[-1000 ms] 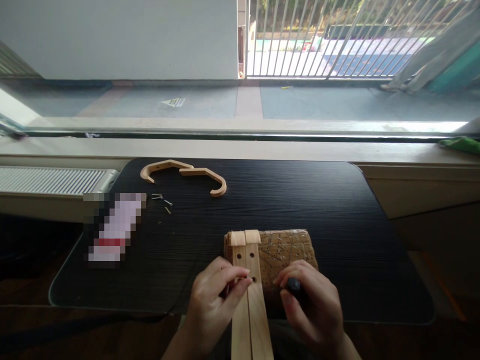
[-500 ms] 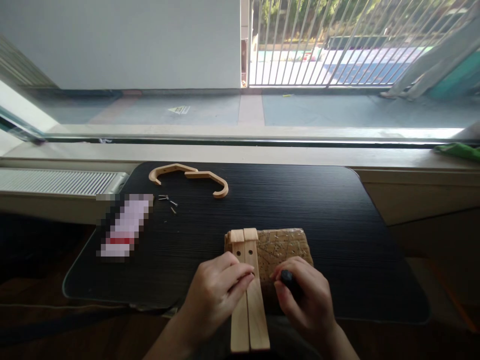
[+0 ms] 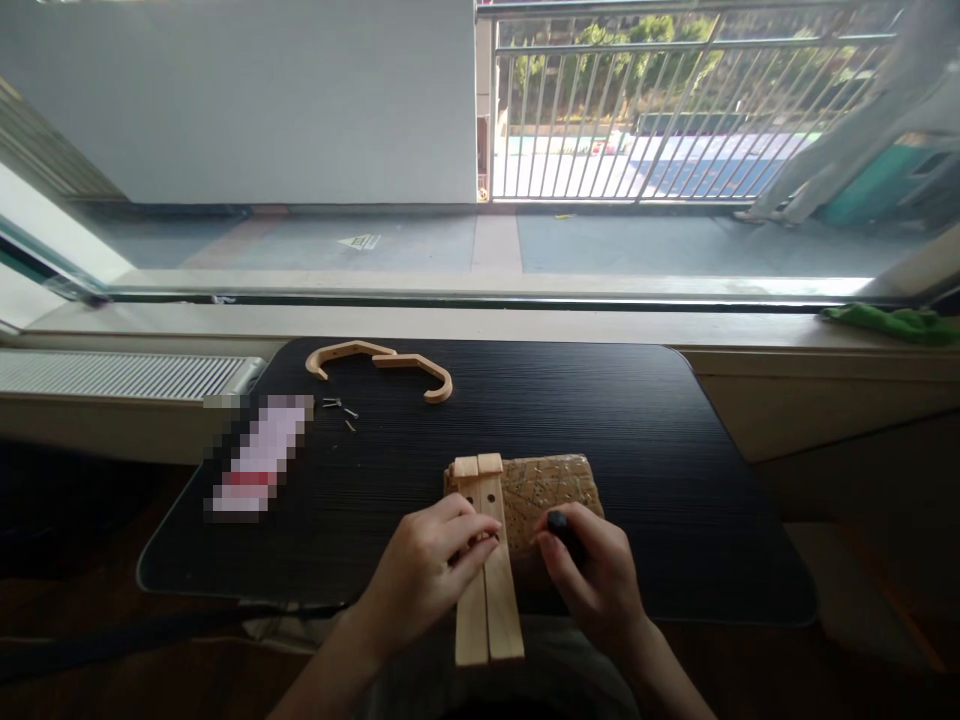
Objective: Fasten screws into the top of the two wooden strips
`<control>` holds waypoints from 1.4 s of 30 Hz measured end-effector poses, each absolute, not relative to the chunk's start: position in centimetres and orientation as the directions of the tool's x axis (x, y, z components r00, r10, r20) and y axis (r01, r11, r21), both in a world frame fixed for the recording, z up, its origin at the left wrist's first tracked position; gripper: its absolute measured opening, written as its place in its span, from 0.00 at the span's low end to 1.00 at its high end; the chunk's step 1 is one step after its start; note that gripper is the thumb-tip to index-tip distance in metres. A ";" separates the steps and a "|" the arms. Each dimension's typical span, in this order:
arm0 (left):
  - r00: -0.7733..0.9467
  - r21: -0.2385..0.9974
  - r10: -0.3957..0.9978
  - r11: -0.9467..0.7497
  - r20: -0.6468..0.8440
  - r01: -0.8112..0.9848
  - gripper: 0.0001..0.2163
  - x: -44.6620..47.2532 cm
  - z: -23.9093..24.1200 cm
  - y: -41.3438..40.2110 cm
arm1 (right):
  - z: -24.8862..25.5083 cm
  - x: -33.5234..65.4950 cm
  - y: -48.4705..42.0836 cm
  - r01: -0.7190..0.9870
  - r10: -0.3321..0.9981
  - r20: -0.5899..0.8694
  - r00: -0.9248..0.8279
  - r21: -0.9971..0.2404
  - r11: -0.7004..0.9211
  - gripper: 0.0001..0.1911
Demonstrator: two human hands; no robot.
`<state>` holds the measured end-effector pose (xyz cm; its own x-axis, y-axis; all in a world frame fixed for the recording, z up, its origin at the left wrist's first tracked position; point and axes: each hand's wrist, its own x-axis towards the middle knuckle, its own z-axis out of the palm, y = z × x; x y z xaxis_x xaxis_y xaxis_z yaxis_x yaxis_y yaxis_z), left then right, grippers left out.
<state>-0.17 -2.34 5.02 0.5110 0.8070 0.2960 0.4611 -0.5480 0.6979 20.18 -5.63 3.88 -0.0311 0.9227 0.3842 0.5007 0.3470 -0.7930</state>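
Note:
Two pale wooden strips lie side by side, their far ends on a tape-wrapped brown block and their near ends past the table edge. Dark holes show near their raised far ends. Over the strips is my left hand, thumb and fingertips pinched together; whatever is between them is hidden or too small to name. My right hand, just right of the strips and above the block's near side, is wrapped round a tool with a black handle. The tool's working end cannot be made out.
Two curved wooden hooks lie at the back of the black table. Several small screws are by a blurred-out pale item on the left. A radiator and a window sill border the table; a green cloth rests on the sill.
The view has tilted upward, showing more outside the window. Both hands keep nearly the same places over the strips and block, with the right hand still gripping the black-handled tool.

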 end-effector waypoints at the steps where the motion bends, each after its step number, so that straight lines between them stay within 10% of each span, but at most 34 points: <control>1: 0.514 0.714 0.811 -0.534 0.280 0.453 0.05 -0.2 5.1 -2.3 | 3.9 20.2 -5.6 0.478 0.928 0.373 -0.020 -0.811 0.336 0.07; 18: 0.559 0.748 0.813 -0.472 0.164 0.466 0.05 -0.3 5.7 -2.1 | 3.9 20.0 -5.6 0.365 0.962 0.272 0.016 -0.898 0.247 0.06; 26: 0.562 0.728 0.814 -0.476 0.151 0.493 0.07 -0.4 5.7 -1.9 | 5.3 20.4 -5.1 -0.090 0.976 0.210 0.051 -0.973 0.214 0.11; 32: 0.572 0.696 0.797 -0.523 0.195 0.491 0.09 -0.4 5.3 -1.7 | 7.4 18.6 -2.9 -0.596 0.995 0.010 0.104 -0.800 0.070 0.15; 42: 0.584 0.689 0.787 -0.535 0.197 0.489 0.08 -0.3 5.1 -1.5 | 8.3 16.4 -1.5 -0.755 0.998 0.052 -0.034 -0.656 0.009 0.24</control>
<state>-0.29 -1.54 5.06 0.5842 0.7874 0.1968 0.4885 -0.5348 0.6894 16.42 -1.55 8.35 -0.0335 0.9981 0.0522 -0.7548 0.0090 -0.6558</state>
